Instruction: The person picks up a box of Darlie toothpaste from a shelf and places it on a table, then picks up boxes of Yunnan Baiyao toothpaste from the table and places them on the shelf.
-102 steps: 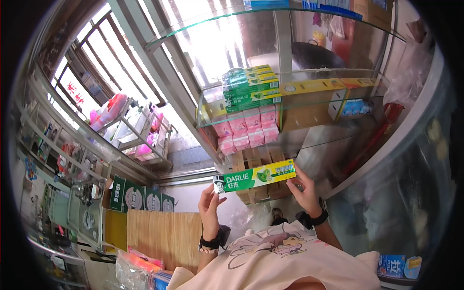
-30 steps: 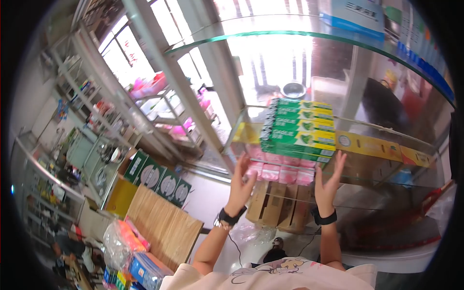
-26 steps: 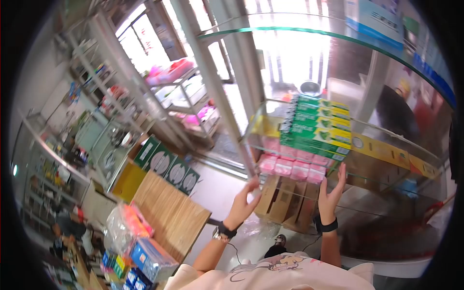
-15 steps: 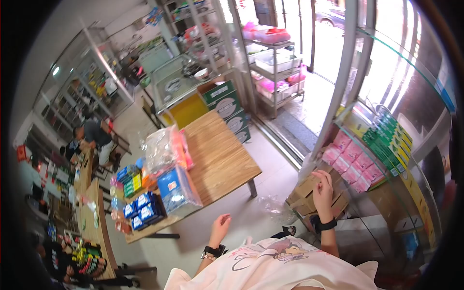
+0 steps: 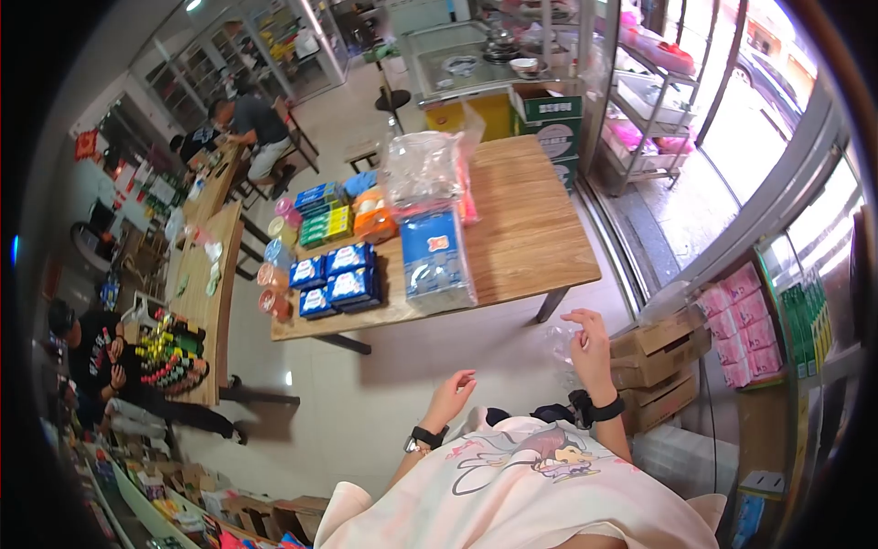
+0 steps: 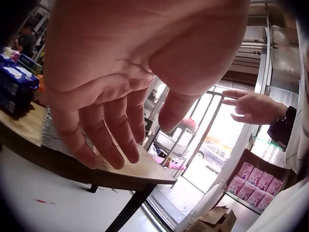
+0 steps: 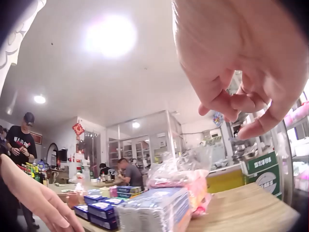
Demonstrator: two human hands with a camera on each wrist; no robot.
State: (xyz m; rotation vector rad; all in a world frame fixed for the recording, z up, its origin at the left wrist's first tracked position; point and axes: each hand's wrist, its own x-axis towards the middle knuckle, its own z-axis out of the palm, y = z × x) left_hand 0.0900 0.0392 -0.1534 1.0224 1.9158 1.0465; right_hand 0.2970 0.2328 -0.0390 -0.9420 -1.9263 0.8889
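Both hands hang in the air in front of the shirt and hold nothing. The left hand [image 5: 449, 399], its fingers loosely bent, is below the table's front edge; in the left wrist view the same hand [image 6: 140, 63] spreads relaxed fingers. My right hand [image 5: 593, 352] is raised beside the cardboard boxes [image 5: 660, 348], fingers loosely curled, also empty in the right wrist view [image 7: 246, 67]. On the wooden table [image 5: 526, 210] lie a blue package [image 5: 437, 256], dark blue packs [image 5: 340, 279], green-yellow boxes [image 5: 326, 224] and a clear plastic bag [image 5: 425, 169].
At the right, a glass shelf holds pink packs [image 5: 741, 325] and green toothpaste boxes [image 5: 807, 325]. A wheeled-looking rack [image 5: 651, 110] stands by the doorway. People are at the long tables [image 5: 215, 265] on the left. Green cartons [image 5: 556, 133] stand behind the table.
The toothpaste box held earlier is out of the hands. The view has swung left from the glass shelf to the table, and both hands have moved away from the shelf.
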